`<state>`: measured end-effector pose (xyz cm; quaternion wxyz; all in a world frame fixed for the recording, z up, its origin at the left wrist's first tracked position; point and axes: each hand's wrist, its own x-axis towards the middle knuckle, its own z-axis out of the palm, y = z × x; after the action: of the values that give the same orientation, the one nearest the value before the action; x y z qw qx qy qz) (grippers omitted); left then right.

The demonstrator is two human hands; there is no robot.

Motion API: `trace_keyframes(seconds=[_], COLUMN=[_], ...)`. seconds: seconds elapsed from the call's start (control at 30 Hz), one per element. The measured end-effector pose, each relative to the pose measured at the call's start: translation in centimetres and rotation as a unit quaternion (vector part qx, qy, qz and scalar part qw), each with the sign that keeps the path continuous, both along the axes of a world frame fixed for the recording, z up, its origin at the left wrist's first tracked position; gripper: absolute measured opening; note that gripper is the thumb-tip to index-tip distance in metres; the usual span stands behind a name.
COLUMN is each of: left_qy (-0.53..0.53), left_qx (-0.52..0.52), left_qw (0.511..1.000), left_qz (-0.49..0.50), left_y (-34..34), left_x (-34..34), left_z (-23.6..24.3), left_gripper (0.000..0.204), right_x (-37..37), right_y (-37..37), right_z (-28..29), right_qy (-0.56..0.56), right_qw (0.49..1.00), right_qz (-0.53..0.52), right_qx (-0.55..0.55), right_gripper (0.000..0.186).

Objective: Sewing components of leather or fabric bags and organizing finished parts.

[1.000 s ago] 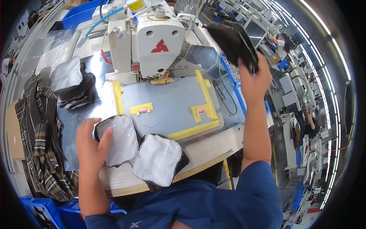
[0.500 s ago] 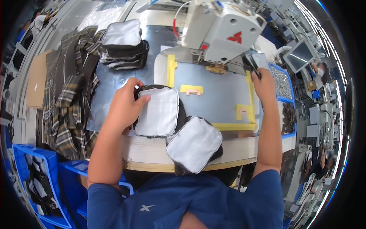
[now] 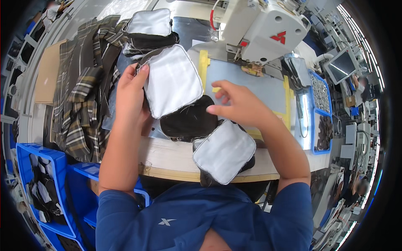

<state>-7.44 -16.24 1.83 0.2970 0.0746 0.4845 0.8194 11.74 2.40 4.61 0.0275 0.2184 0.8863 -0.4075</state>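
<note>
My left hand (image 3: 132, 90) grips the upper left edge of a square pouch piece (image 3: 173, 81) with white lining and a dark zipper edge, its thumb on top. That piece is lifted and tilted over the table. Beneath and beside it lies a black pouch piece (image 3: 188, 121). My right hand (image 3: 238, 102) hovers just right of the black piece, empty, thumb and forefinger apart. Another white-lined pouch piece (image 3: 224, 152) rests on the front edge of the table, dark fabric showing under it.
A sewing machine (image 3: 272, 37) stands behind a plate with yellow tape (image 3: 204, 67). Stacked white-lined pieces (image 3: 148, 23) sit at back left, near plaid fabric (image 3: 86, 90). More pieces (image 3: 297, 71) lie right of the machine, beside blue trays (image 3: 310, 111). A blue bin (image 3: 42, 146) is lower left.
My left hand has raised the white-lined piece, uncovering the black one. My right hand has left the pieces beside the machine and come inward to the middle. The view has shifted slightly.
</note>
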Motion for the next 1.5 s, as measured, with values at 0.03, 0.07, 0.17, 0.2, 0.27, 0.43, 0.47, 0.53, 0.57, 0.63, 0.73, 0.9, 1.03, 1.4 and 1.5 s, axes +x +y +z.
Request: trace_keyframes(seconds=[0.03, 0.07, 0.17, 0.2, 0.27, 0.43, 0.47, 0.53, 0.57, 0.63, 0.73, 0.9, 1.03, 1.4, 1.5], left_qy=[-0.011, -0.014, 0.004, 0.0, 0.081, 0.249, 0.246, 0.123, 0.093, 0.06, 0.086, 0.221, 0.178, 0.179, 0.071], left_qx=[0.013, 0.014, 0.01, 0.011, -0.001, -0.127, -0.128, -0.05, -0.017, 0.0, -0.087, -0.218, -0.253, -0.14, -0.022], left_qw=[1.0, 1.0, 0.999, 0.998, 0.995, 0.958, 0.958, 0.99, 0.991, 0.989, 0.98, 0.938, 0.937, 0.962, 0.983], left_qz=[0.01, 0.011, 0.052, 0.055, 0.055, 0.071, 0.072, -0.052, -0.097, -0.136, -0.159, -0.154, -0.162, -0.149, -0.168], left_y=[0.0, 0.1, 0.2, 0.1, -0.1, -0.9, -0.9, -0.9, -0.7, -0.2, 0.2, 0.8, 1.0, 1.3, 1.7], left_x=[-0.3, -0.5, -0.5, -0.5, -0.6, 0.1, 0.9, 1.8, 2.4, 3.5, 3.4, 2.8, 2.7, 3.3, 4.8], left_z=[-0.4, -0.7, -0.5, -0.5, -0.7, -0.4, 0.1, 0.4, 0.2, 0.2, -0.7, -2.5, -2.1, -3.1, -2.8], left_gripper=[0.022, 0.022, 0.035, 0.035, 0.043, 0.021, 0.021, 0.017, 0.032, 0.027, 0.027, 0.033, 0.03, 0.021, 0.021], right_x=[-0.9, -1.6, -3.4, -3.9, -3.7, 0.8, 1.1, 0.4, 0.5, 0.2, 0.2, 3.3, 3.8, 4.0, 3.3], right_y=[-0.2, -0.4, 0.5, 0.7, 1.6, 3.9, 2.7, -0.4, -1.6, -3.2, -4.1, -4.2, -3.2, -0.1, 1.5], right_z=[-0.9, -2.4, -2.7, -2.4, -0.3, 3.2, 3.7, 3.4, 2.9, 0.8, 0.6, 4.1, 1.6, 1.3, -4.4], right_qy=[0.0, 0.033, 0.021, -0.024, -0.036, 0.164, 0.161, 0.338, 0.333, 0.313, 0.294, 0.178, 0.076, 0.306, 0.229], right_qw=[1.0, 0.994, 0.986, 0.991, 0.996, 0.973, 0.974, 0.909, 0.906, 0.892, 0.893, 0.936, 0.934, 0.908, 0.923], right_qz=[0.004, 0.063, 0.12, 0.113, 0.071, -0.155, -0.153, -0.074, 0.013, 0.163, 0.23, 0.238, 0.295, -0.147, -0.195], right_qx=[-0.001, 0.079, 0.11, 0.063, 0.037, 0.044, 0.043, 0.232, 0.26, 0.281, 0.254, 0.187, 0.189, -0.245, -0.239], right_gripper=[0.052, 0.049, 0.043, 0.039, 0.034, 0.014, 0.014, 0.016, 0.018, 0.023, 0.027, 0.031, 0.028, 0.021, 0.028])
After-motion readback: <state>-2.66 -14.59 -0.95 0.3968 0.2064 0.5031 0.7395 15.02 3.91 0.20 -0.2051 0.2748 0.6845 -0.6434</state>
